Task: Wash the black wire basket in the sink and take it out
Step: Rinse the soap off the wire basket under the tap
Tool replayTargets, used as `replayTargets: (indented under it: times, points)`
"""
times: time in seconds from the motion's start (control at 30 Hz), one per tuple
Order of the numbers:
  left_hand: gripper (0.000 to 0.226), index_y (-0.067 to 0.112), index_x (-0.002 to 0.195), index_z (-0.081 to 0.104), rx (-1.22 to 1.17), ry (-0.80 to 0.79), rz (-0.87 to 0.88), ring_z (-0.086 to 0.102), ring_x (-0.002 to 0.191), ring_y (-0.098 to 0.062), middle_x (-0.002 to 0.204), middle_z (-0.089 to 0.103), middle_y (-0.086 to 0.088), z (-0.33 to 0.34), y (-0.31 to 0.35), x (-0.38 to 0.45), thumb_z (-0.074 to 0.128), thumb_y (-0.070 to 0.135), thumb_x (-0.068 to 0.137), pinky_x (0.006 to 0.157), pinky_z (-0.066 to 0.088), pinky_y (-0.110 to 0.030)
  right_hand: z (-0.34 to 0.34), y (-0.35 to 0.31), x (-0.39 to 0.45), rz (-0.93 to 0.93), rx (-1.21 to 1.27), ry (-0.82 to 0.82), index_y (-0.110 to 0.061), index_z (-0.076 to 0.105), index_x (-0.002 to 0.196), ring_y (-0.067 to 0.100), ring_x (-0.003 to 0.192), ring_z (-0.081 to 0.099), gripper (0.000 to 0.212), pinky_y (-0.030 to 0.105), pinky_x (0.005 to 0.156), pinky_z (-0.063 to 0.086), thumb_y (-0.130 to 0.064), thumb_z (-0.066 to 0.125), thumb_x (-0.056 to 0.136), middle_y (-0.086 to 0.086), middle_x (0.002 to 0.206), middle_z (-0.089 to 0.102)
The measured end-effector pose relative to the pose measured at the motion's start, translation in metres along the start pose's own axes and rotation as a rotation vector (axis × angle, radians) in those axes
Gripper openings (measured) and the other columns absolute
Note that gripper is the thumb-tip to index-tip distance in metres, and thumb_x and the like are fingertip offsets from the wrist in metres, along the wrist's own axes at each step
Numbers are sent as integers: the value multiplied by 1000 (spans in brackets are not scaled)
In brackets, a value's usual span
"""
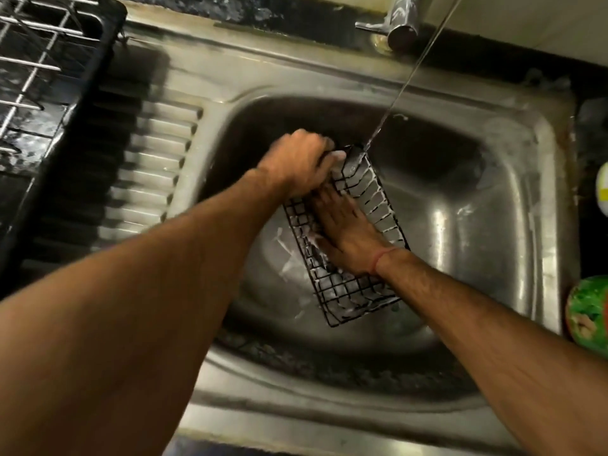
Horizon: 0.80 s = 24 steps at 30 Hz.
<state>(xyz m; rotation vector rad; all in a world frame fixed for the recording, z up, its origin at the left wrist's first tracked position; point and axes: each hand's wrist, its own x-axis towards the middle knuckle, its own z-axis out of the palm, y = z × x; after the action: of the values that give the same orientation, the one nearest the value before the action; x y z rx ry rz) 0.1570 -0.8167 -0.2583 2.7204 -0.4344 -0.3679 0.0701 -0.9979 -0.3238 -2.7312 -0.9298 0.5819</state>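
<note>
— Gripping the far end of the basket (353, 258), is that the left hand (301, 166)?

— Yes, its fingers are curling round the basket's far rim. The right hand (348, 238) is lying inside the basket, fingers stretched out and pressing flat on the wire floor, holding nothing.

— Where is the basket sitting?

— It is standing in the sink (513, 205), in the bowl's middle, tilted, with its far end lifted toward the tap (399, 26). Suds are clinging to its wires.

— Start from the big things, then.

— The sink is filling most of the view, with its ribbed drainboard (154, 179) running along the left. A rack (42, 77) of pale wires over a dark tray is sitting on the far left, beside the drainboard. The tap is standing at the far edge, and a thin water stream (404, 83) is falling from above, striking the basket's far rim just beside the left hand.

— Anything on the right?

— A green can (587, 312) is showing at the right edge, near the sink's rim, partly cut off. A red thread (381, 258) is circling the right wrist.

— Is foam lying in the bowl?

— White streaks are lying on the bowl's floor, left of the basket.
</note>
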Motion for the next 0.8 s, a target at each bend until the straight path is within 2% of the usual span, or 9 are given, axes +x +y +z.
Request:
replayTargets:
  times: [0.17, 0.3, 0.4, 0.47, 0.53, 0.6, 0.67, 0.73, 0.8]
  points:
    - [40, 18, 125, 61, -187, -47, 5, 67, 111, -39, 119, 73, -14, 10, -14, -1, 40, 50, 115, 87, 45, -39, -8, 19, 0, -105, -62, 8, -18, -3, 169, 17, 162, -14, 78, 47, 132, -2, -63, 21, 110, 5, 176, -11]
    - [33, 15, 127, 55, -358, -2, -47, 67, 106, -39, 113, 72, -14, 24, -10, -10, 44, 44, 115, 83, 43, -34, -3, 0, 6, 85, 86, 32, -18, -10, 168, 18, 160, -23, 86, 47, 132, -7, -68, 23, 107, 4, 174, -20]
    - [28, 16, 135, 49, -421, 47, -116, 65, 96, -29, 111, 69, -9, 32, -10, -20, 51, 32, 112, 83, 43, -32, 0, -7, 0, 50, 162, -16, -20, -12, 168, 16, 160, -21, 84, 46, 132, -7, -63, 28, 107, 5, 174, -20]
    - [35, 18, 141, 48, -503, 59, -200, 63, 99, -19, 119, 66, -5, 37, -11, -27, 55, 17, 107, 87, 48, -29, -3, 3, -8, 155, 180, -49, -20, -18, 166, 17, 159, -23, 83, 48, 132, -5, -61, 26, 109, 5, 172, -25]
    - [37, 21, 140, 55, -606, 27, -272, 65, 102, -10, 120, 66, 4, 42, -10, -30, 61, 13, 104, 91, 54, -21, -6, 8, -11, 298, 171, -101, -19, -24, 163, 19, 156, -31, 84, 49, 130, -12, -65, 18, 108, 5, 168, -36]
    - [35, 23, 135, 62, -665, 17, -315, 67, 108, -11, 118, 70, 6, 49, -10, -33, 67, 12, 102, 101, 58, -33, -8, 2, -6, 312, 190, -166, -18, -24, 162, 19, 154, -36, 86, 48, 128, -19, -69, 18, 106, 5, 165, -40]
    - [49, 24, 141, 61, -726, 47, -351, 67, 117, -11, 126, 70, 5, 52, -8, -37, 62, 0, 98, 107, 58, -39, -14, -2, -3, 265, 249, -201, -18, -20, 163, 16, 154, -34, 81, 48, 129, -17, -62, 22, 110, 3, 167, -36]
    - [63, 23, 149, 57, -743, 117, -348, 66, 123, -9, 135, 68, 4, 53, -5, -45, 57, -8, 94, 110, 56, -33, -20, 2, -5, 249, 269, -208, -19, -18, 164, 14, 155, -31, 77, 47, 130, -14, -56, 24, 112, 1, 168, -33]
    - [66, 18, 152, 57, -729, 210, -325, 66, 121, -5, 136, 69, 5, 54, 0, -51, 55, -11, 92, 105, 54, -19, -24, 4, -8, 348, 304, -184, -21, -18, 165, 15, 155, -30, 76, 46, 130, -13, -55, 25, 112, -2, 169, -33]
